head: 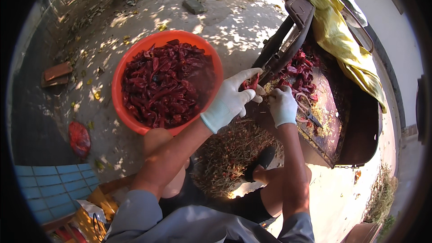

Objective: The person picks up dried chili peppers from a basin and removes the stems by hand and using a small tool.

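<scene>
My left hand (236, 96), in a white work glove with a pale green cuff, holds a dried red chili pepper (251, 81) between thumb and fingers. Close to its right, my right hand (282, 103), gloved alike, is curled at the edge of a metal cart bed (327, 91); whether anything is in its fingers cannot be told. Scissors (308, 116) with pale looped handles lie right of it among scattered yellow seeds (320, 113). More red peppers (302, 71) are heaped farther up the bed. An orange plastic basin (116, 87) full of dark red peppers (165, 81) sits at left.
Stems and debris (233, 155) lie in a pile between my legs. A yellow woven cloth or sack (337, 37) drapes over the cart. Left of the basin are bricks (57, 74) and a red plastic bag (79, 139). A stone (193, 6) rests on the ground beyond.
</scene>
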The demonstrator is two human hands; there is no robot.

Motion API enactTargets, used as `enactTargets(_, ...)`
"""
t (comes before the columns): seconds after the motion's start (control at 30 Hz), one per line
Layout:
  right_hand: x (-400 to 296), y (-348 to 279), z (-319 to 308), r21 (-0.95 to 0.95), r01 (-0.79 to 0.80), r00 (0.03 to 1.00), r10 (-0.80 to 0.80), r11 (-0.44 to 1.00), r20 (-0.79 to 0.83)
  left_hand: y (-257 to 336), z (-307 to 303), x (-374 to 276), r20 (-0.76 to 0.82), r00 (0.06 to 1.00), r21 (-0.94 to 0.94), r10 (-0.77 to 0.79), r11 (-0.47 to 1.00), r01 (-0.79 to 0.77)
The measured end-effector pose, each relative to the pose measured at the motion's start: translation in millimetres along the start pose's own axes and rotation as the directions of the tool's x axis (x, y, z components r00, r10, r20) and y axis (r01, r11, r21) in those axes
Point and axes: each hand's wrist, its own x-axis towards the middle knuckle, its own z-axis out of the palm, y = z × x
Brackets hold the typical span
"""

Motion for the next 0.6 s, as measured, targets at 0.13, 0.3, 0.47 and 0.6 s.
enactTargets(0.13,0,9,3,0.091,0.013,0.996,-0.005,0.996,-0.087,3,-2,1,0.008,1.000,0.000,-0.021,1.000,0.021)
enactTargets(0.3,-3,10,-6,0.031,-0.043,0.993,0.046,0.999,-0.105,7,5,1,0.003,0.999,0.064,-0.047,0.997,0.047)
enactTargets(0.47,-4,17,-7,0.065,-0.121,0.987,0.128,0.990,-0.102,2,10,3,-0.037,0.988,0.015,-0.149,0.989,0.149)
enactTargets(0.6,1,15,-22,-0.143,-0.032,0.985,0.007,0.989,-0.174,-3,13,1,-0.035,0.988,0.030,-0.152,0.988,0.153)
